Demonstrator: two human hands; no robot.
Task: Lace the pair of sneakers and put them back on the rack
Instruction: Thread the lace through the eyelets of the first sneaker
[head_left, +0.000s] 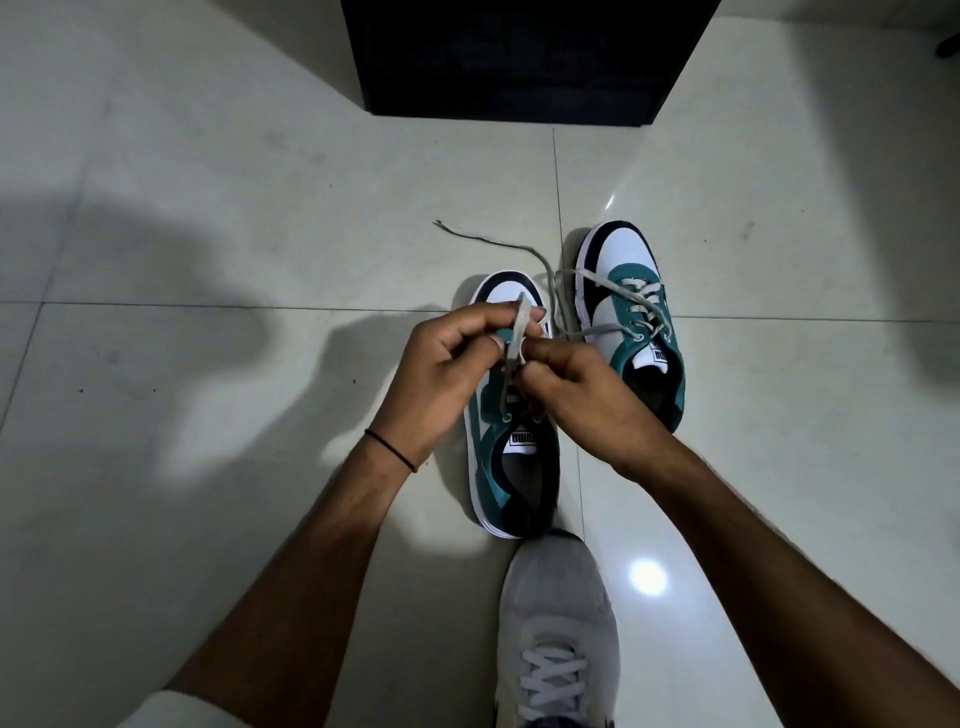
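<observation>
- Head view: both hands meet just above the near sneaker (511, 457), which sits on the tiled floor (208, 260) directly under them, toe pointing away from the person.
- Left hand (441, 374): fingers curled in, thumb and forefinger pressed together on a flat grey lace (519, 332) that stands up in a short loop between the two hands.
- Right hand (582, 389): fingers folded, fingertips pinching the same lace just beside the left thumb; the exact contact is hidden by the knuckles.
- Far sneaker (636, 317): just beyond the right hand, close beside the near one, laced through its eyelets, ends untied. One loose lace end (483, 240) trails across the floor beyond the left hand.
- Dark cabinet (519, 57), possibly the rack, stands well beyond both hands. I cannot confirm what it is.
- The person's own grey shoe (558, 623) is below the hands, toe touching or nearly touching the near sneaker's heel.
- Handling judgement: lace is soft, limp and flat and will likely slip unless kept under tension, so grip it near the tip or close to the eyelet.
- Sneakers look light with firm soles and soft uppers. Probably best lifted by the heel collar or by pinching the tongues, one in each hand.
</observation>
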